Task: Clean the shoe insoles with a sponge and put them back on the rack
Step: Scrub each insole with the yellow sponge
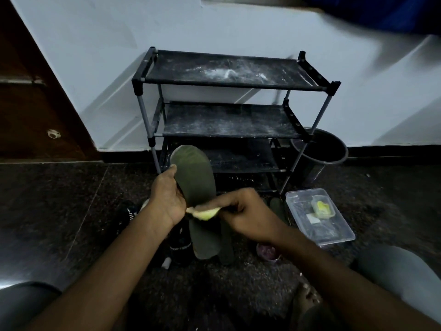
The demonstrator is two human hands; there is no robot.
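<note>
My left hand [167,194] grips a dark green insole [194,175] by its left edge and holds it upright in front of the rack. My right hand [241,212] pinches a yellow-green sponge [202,212] against the lower end of that insole. Two more dark insoles [205,240] lie on the floor just below my hands. The black shoe rack [229,108] stands against the wall with dusty, bare shelves.
A clear plastic box [334,231] holding a small yellow item sits on the floor at right. A dark bucket [319,151] stands beside the rack. Black shoes [180,244] lie below my left wrist. My knees show at both lower corners.
</note>
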